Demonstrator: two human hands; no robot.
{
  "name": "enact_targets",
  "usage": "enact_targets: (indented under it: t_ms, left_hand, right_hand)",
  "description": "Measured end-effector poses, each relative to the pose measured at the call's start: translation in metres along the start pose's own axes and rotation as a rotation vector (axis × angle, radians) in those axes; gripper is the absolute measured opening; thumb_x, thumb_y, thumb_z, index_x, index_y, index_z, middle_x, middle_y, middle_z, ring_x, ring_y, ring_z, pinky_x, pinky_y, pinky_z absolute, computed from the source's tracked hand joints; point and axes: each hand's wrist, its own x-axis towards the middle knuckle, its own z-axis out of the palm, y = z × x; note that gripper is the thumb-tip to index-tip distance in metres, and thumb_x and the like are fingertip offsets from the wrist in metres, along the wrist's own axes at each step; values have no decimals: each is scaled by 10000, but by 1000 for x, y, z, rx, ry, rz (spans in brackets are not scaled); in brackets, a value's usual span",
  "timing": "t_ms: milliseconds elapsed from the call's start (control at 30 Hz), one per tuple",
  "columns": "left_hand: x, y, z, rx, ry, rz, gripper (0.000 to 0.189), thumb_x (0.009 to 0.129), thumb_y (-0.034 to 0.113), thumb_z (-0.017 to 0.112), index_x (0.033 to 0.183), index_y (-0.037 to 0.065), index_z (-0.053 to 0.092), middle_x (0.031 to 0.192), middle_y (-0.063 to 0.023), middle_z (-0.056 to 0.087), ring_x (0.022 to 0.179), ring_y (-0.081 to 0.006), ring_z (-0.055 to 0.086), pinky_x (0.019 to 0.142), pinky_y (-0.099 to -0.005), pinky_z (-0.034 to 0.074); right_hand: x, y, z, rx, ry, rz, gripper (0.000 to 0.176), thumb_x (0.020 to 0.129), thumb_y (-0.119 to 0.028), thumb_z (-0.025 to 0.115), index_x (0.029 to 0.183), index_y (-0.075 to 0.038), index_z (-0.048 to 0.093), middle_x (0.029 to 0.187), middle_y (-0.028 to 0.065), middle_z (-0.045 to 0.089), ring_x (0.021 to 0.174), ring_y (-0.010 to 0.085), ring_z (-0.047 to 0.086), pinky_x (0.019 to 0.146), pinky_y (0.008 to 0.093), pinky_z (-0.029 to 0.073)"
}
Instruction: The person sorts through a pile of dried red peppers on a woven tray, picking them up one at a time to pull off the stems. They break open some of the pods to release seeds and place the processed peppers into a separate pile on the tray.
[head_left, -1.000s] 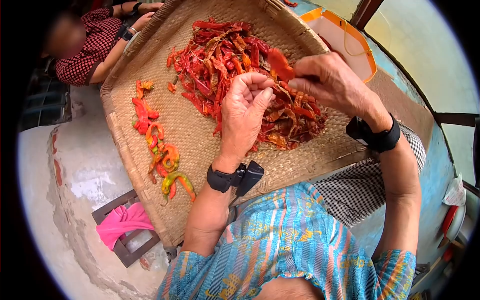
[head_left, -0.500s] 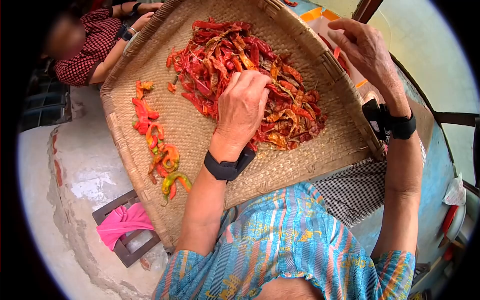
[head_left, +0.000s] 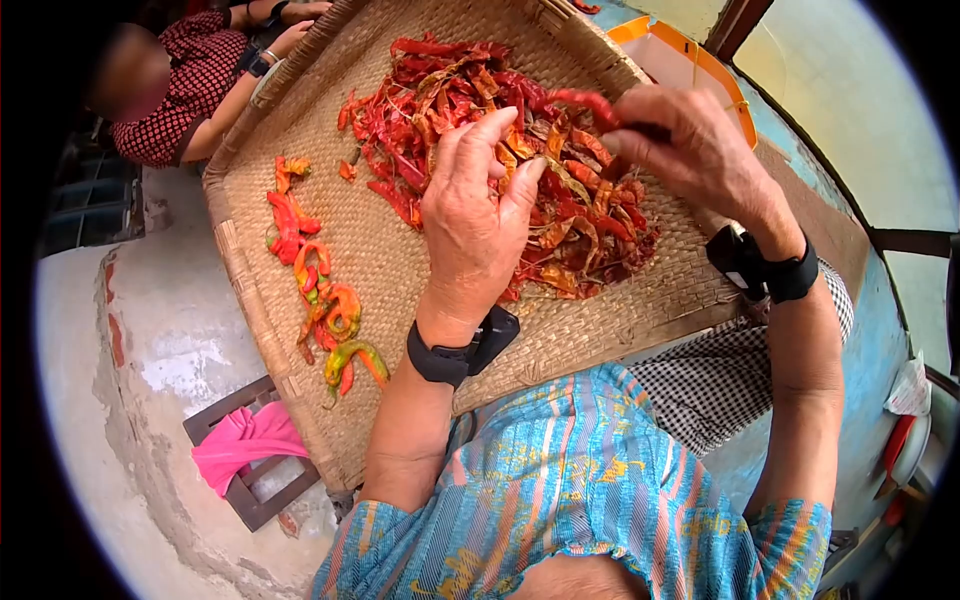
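A wide woven bamboo tray (head_left: 400, 270) holds a heap of dried red chili peppers (head_left: 400, 140). Over the middle of the heap is my left hand (head_left: 475, 210), thumb and fingers apart, with nothing visible in it. To its right, above the heap's edge, my right hand (head_left: 700, 150) pinches a red chili pepper (head_left: 585, 102) whose tip points left. Fresher red, orange and green chili peppers (head_left: 312, 270) lie in a strip along the tray's left side.
An orange-rimmed white box (head_left: 690, 65) stands beyond the tray's right edge. Another person's arm (head_left: 235, 105) reaches the tray's far left rim. A pink cloth (head_left: 245, 445) drapes over a dark wooden stool (head_left: 250, 505) at lower left. Checkered fabric (head_left: 700, 380) lies under the tray's near right corner.
My right hand has come left and down from beside the orange-rimmed box to over the heap, now with a red chili pepper. My left hand has lifted and spread its fingers.
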Motion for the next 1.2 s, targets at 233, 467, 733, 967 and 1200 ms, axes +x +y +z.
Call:
enact_targets:
  t_ms: [233,467,733,967,1200]
  left_hand:
    - [4,-34,29,349,-240,240,255,826,0,670,1075,54,658,1079,-111,574,999,-315,598,809,-413,522]
    - [6,-36,25,209,-164,187,196,846,-2,657,1033,55,669,1003,-100,618,871,-273,639,765,-355,534]
    - [4,-10,14,-631,-75,-274,156,925,99,679,1063,29,667,972,-20,652,817,-92,606,749,-238,507]
    - [-2,1,29,-876,-166,-275,170,933,109,679,1083,31,659,968,5,616,854,-61,602,775,-223,507]
    - [-5,-1,31,-902,-143,-342,190,935,100,674,1109,29,645,944,17,622,843,-57,599,775,-227,512]
  right_hand:
    - [3,89,-49,-68,482,-7,272,968,-268,646,1065,-17,686,894,18,726,724,52,594,615,238,478]
    - [-1,90,-47,-617,579,145,290,945,-277,663,1123,-49,682,852,74,697,741,138,645,631,291,500]
    - [2,21,-5,14,168,-182,297,894,-225,707,1112,-25,678,785,92,666,701,193,639,648,331,522]
    - [-1,1,14,47,-43,-240,266,891,-201,704,1056,5,669,863,155,700,774,248,690,673,347,532]
    - [-1,2,27,88,66,-218,232,865,-207,691,920,18,678,725,153,662,623,289,622,603,385,499]
